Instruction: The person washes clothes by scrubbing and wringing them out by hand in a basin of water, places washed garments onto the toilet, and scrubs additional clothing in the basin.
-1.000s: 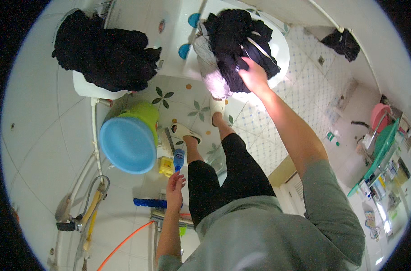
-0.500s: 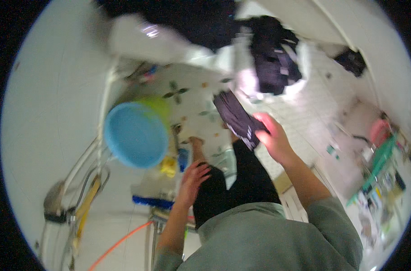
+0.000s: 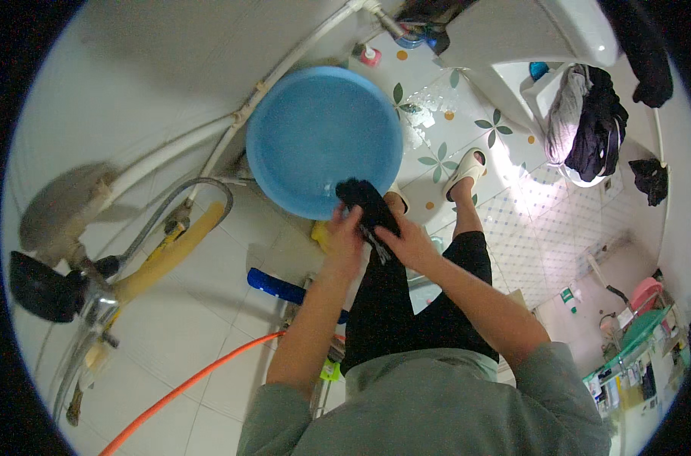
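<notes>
A folded black cloth (image 3: 368,201) with a few pale marks hangs between my hands, above the near edge of a large light-blue basin (image 3: 319,125). On its right side my right hand (image 3: 412,245) grips the cloth, thumb on top. My left hand (image 3: 345,242) is closed on its left side, fingers curled against the fabric. The cloth's far end overlaps the basin's rim in the picture; whether it touches the basin I cannot tell.
At the left stand a tap (image 3: 98,304) and a yellow hose (image 3: 171,247). An orange hose (image 3: 193,378) crosses the floor near a blue brush head (image 3: 275,286). Dark and grey clothes (image 3: 598,125) lie heaped at right. A shelf (image 3: 627,365) holds bottles.
The black cloth has moved left from the right side to the basin's near edge. My left hand has left my knee and joined the right on it. The view has turned left.
</notes>
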